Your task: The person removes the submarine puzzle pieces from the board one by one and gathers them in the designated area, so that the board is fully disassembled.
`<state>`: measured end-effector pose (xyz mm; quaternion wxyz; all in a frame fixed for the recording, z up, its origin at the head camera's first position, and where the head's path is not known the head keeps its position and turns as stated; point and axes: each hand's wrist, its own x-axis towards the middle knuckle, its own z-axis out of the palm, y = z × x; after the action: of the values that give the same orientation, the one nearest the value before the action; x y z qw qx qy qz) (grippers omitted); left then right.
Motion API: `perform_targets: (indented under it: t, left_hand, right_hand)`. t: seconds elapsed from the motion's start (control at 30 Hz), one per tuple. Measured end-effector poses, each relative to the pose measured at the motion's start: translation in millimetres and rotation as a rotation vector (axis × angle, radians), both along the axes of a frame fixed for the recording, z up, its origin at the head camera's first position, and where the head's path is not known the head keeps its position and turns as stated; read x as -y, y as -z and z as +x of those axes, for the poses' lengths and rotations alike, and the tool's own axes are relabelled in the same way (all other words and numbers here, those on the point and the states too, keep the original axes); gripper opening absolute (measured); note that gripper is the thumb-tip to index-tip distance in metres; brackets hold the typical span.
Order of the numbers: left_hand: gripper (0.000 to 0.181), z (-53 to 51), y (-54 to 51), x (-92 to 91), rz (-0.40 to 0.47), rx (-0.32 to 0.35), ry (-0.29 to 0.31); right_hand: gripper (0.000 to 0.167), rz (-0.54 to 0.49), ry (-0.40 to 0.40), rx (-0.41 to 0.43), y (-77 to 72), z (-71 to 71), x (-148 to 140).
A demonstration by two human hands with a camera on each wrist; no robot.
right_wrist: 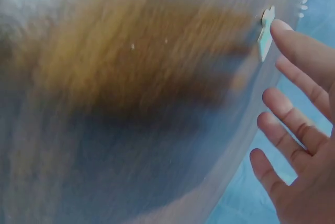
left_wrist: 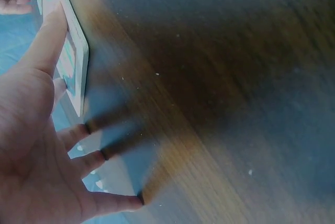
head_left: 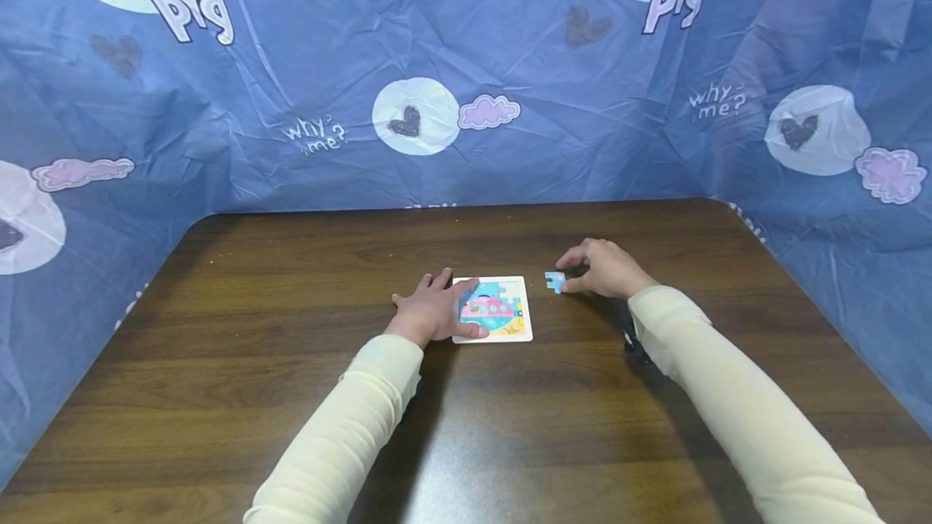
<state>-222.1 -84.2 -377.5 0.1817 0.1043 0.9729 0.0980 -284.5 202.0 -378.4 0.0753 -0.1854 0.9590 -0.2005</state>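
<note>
A square jigsaw board (head_left: 513,336) with a white border lies flat on the table, with a pink submarine on blue in its picture. Stepped gaps show at its upper right. My left hand (head_left: 428,314) is spread over the board's left side, thumb and index finger on it, the other fingers reaching to the table. To the board's right lies a small blue puzzle piece (head_left: 555,281) with a pink patch. The thumb of my right hand (head_left: 606,269) is at its near edge, the index fingertip by its far edge. In the right wrist view those fingers (right_wrist: 306,51) look loose and extended.
A brown wooden table (head_left: 291,411) with rounded far corners carries all this. Blue printed cloth (head_left: 328,39) hangs behind it and along both sides. Small pale specks dot the tabletop.
</note>
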Motion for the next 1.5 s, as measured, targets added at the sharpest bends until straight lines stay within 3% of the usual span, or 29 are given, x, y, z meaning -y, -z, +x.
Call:
perform_targets:
  t: [0.3,0.83,1.27,1.5]
  left_hand:
    - [0.088,-0.3,0.9,-0.2,0.011,0.003,-0.001]
    - [0.087,-4.1,-0.9,-4.8,-0.030,0.055,-0.033]
    - [0.087,-3.0,-1.0,-5.3,-0.036,0.037,-0.033]
    - [0.087,-1.5,-3.5,-6.6,-0.041,0.024,-0.029]
  right_hand:
    - [0.040,-0.206,0.035,0.052,-3.3,14.7,12]
    - [0.035,-0.237,0.053,0.142,5.6,38.6,54]
    - [0.037,-0.047,0.004,0.060,2.1,40.2,67]
    - [0.029,-0.006,0.012,0.064,-0.2,38.1,70]
